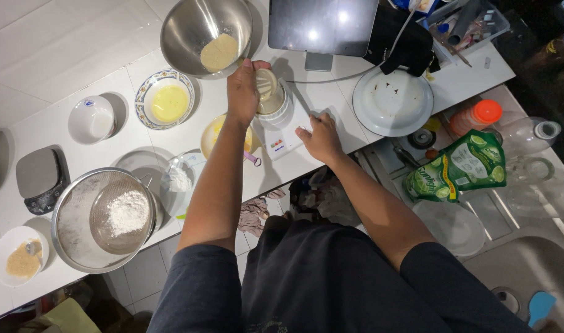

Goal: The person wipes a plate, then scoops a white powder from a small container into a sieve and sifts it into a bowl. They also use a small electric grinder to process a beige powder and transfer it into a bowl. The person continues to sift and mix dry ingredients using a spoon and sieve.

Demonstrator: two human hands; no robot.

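My left hand point(244, 91) grips a small translucent lid point(266, 83) tilted over a clear jar point(274, 105) that stands on a white blender base point(285, 137). My right hand point(319, 137) presses flat on the right side of that white base, fingers spread. A yellow bowl point(212, 134) sits just below my left wrist, partly hidden by my forearm. A large steel bowl point(196, 28) with a tan batter lump stands behind the jar.
A patterned bowl of yellow liquid point(167, 98), a white empty bowl point(92, 118), a scale point(40, 176), a steel bowl of flour point(106, 219) and a crumb bowl point(20, 256) lie left. A tablet point(322, 24), white plate point(393, 102) and sink point(528, 271) are right.
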